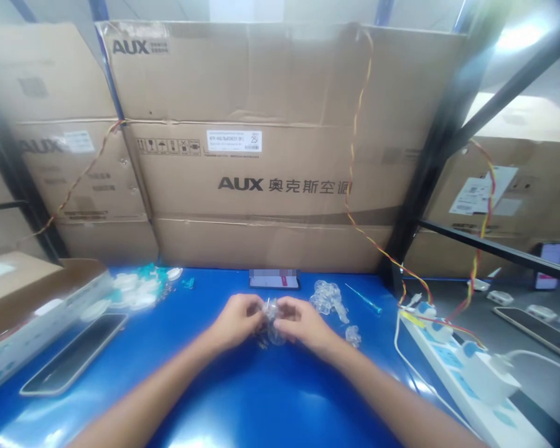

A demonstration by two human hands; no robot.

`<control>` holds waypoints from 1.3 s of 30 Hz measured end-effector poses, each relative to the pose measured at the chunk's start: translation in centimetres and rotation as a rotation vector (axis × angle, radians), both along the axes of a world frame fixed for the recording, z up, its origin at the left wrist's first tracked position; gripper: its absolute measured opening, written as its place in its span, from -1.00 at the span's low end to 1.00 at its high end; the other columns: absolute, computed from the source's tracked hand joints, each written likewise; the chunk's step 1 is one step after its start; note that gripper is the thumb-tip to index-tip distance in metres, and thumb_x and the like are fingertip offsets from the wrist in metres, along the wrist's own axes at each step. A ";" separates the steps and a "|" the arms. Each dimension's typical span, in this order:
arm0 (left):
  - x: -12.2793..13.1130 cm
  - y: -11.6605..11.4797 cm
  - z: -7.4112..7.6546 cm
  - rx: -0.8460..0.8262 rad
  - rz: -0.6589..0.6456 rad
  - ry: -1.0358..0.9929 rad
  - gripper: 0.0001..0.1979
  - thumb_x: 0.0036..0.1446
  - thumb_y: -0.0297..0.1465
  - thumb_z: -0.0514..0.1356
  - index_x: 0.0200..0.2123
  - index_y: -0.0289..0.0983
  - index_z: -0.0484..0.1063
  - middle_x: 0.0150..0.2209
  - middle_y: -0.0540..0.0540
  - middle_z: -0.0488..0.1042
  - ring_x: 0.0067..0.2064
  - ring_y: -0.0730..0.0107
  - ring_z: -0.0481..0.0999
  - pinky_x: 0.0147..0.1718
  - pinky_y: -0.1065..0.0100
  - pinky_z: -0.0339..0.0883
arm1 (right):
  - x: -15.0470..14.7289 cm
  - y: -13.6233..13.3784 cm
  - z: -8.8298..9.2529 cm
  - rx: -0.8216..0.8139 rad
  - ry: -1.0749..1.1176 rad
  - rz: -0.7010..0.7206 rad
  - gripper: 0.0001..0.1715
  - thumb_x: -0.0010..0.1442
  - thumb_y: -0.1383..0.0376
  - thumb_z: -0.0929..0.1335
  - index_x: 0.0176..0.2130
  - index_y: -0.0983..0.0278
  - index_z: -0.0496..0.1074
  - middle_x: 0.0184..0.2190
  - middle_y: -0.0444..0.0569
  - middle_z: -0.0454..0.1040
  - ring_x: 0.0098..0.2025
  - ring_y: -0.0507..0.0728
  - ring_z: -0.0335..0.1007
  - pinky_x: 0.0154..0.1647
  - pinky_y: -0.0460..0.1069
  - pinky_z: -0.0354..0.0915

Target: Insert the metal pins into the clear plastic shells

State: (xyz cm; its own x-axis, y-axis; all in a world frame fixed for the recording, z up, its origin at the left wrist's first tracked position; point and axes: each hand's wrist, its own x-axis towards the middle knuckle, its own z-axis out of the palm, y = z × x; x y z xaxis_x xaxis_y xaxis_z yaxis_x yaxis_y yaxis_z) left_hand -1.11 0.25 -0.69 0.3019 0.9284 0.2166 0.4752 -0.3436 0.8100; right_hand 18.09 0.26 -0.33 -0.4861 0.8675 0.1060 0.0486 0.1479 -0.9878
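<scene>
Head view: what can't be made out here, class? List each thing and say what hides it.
All in the head view:
Clear piece between left hand and right hand: fingers cover its sides, hiding its full shape.
Phone beyond the hands: screen text blurred.
Carton label: smallest print too small.
White and teal parts: heaped and blurred, no sure count.
Power strip: near end cut off by the bottom edge.

Head view, single: worn on your head, lens facing forward and down. Your left hand (240,320) and right hand (304,323): six o'clock, below centre, at close range. Blue table (261,398): lower part, seen from above. Cardboard box (280,93): twelve o'clock, farther off, faced nearly head-on.
</scene>
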 end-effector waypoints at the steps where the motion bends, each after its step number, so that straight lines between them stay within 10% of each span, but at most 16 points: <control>1: 0.0 0.0 0.0 0.011 0.012 0.003 -0.81 0.05 -0.35 0.11 -0.42 -0.31 0.48 -0.54 -0.03 0.50 -0.52 0.40 0.44 -0.54 0.45 0.23 | 0.0 0.0 0.0 -0.004 -0.001 0.006 -0.69 -0.05 0.28 0.41 -0.24 0.29 0.39 -0.53 -0.20 0.37 -0.58 -0.03 0.24 -0.64 -0.15 0.12; 19: 0.6 0.3 -0.7 -0.227 -0.049 -0.261 -0.81 0.00 -0.30 0.18 -0.41 -0.34 0.42 -0.50 -0.09 0.51 -0.57 0.44 0.43 -0.63 0.46 0.29 | -0.2 0.2 -0.4 -0.013 0.029 -0.146 -0.48 -0.09 0.30 0.45 -0.09 0.23 0.37 -0.43 -0.21 0.29 -0.57 -0.06 0.21 -0.59 -0.12 0.20; 39: 0.4 -0.6 0.4 0.135 0.117 0.087 -0.83 0.10 -0.38 0.08 -0.44 -0.30 0.43 -0.56 0.00 0.44 -0.53 0.45 0.37 -0.55 0.47 0.10 | -0.1 0.4 -0.4 -0.028 0.096 -0.085 -0.57 -0.06 0.21 0.47 -0.19 0.29 0.36 -0.59 -0.28 0.28 -0.67 -0.09 0.11 -0.70 -0.16 0.05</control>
